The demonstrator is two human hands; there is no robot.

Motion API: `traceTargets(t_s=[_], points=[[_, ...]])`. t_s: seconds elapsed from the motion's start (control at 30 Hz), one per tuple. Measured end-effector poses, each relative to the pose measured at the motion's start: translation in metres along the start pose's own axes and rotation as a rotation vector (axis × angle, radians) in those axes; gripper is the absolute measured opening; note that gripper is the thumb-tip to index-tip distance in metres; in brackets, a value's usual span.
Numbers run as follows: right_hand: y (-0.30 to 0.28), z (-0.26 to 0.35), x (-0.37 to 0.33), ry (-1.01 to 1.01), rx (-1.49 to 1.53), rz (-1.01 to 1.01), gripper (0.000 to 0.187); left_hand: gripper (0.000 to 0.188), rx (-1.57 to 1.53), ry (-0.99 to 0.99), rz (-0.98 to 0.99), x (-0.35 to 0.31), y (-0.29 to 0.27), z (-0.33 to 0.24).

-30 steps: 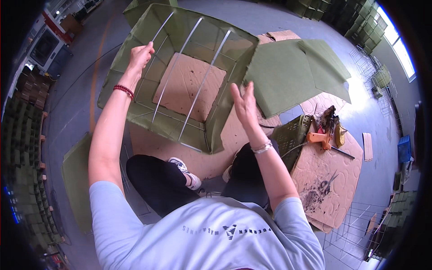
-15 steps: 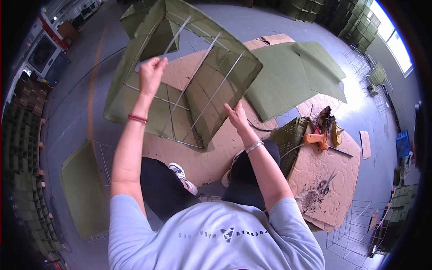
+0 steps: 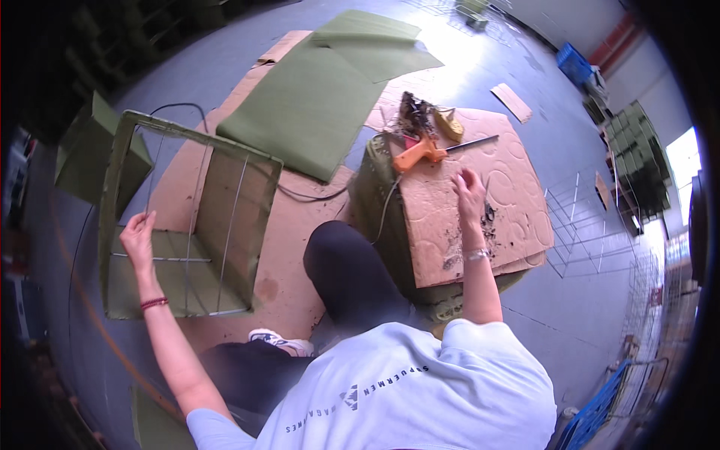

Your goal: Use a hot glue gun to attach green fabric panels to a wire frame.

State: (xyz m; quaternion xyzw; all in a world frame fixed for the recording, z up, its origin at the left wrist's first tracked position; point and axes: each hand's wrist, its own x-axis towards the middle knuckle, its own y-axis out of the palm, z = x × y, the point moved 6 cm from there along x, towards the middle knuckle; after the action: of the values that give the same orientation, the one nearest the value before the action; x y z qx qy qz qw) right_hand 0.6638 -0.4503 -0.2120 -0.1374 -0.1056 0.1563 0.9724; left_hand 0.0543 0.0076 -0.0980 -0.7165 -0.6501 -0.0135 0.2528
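A green fabric-covered wire-frame box (image 3: pixel 238 225) stands tilted at the left, its open side crossed by thin metal rods. My left hand (image 3: pixel 138 238) is closed, pinching one of these rods near the box's left side. On the right, my right hand (image 3: pixel 470 196) hovers over a cardboard-topped work surface (image 3: pixel 517 202), fingers loosely bent and apart, with nothing visible in them. Just beyond it lies an orange glue gun (image 3: pixel 420 154) with a dark stick in its back end. A dark, thin part of the scissors (image 3: pixel 487 182) shows beside my fingers; the rest is hidden.
Green sheets (image 3: pixel 315 97) lie on floor cardboard ahead. Another green box (image 3: pixel 101 154) stands far left. A dark clump of residue (image 3: pixel 415 116) and a yellow object (image 3: pixel 449 124) sit behind the glue gun. Bare wire frames (image 3: pixel 589 225) stand at right; a cable trails from the gun.
The view has turned right. My right hand has let go of the box and moved over the cardboard top. The box has been lowered, with my left hand still on a rod.
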Motion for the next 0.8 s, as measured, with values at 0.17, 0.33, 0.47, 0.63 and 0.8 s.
traceTargets(t_s=[0.17,0.33,0.47,0.63,0.8], points=[[-0.078,-0.065,-0.032,0.31,0.203,-0.025,0.021,0.017,-0.021,-0.021,0.1,0.022,0.029,-0.018],[0.04,-0.039,-0.012,0.454,0.386,0.224,0.03,0.016,-0.037,-0.128,-0.019,0.015,0.005,-0.035],[0.077,-0.117,0.085,0.391,0.269,0.068,0.044,0.018,-0.064,-0.087,0.067,0.03,0.068,-0.07],[0.127,-0.061,0.082,0.344,-0.619,0.048,0.091,0.02,-0.074,-0.199,-0.043,-0.007,0.042,-0.083],[0.144,-0.096,0.098,0.482,0.217,0.227,0.044,0.018,-0.114,-0.193,-0.038,-0.015,0.024,-0.088]])
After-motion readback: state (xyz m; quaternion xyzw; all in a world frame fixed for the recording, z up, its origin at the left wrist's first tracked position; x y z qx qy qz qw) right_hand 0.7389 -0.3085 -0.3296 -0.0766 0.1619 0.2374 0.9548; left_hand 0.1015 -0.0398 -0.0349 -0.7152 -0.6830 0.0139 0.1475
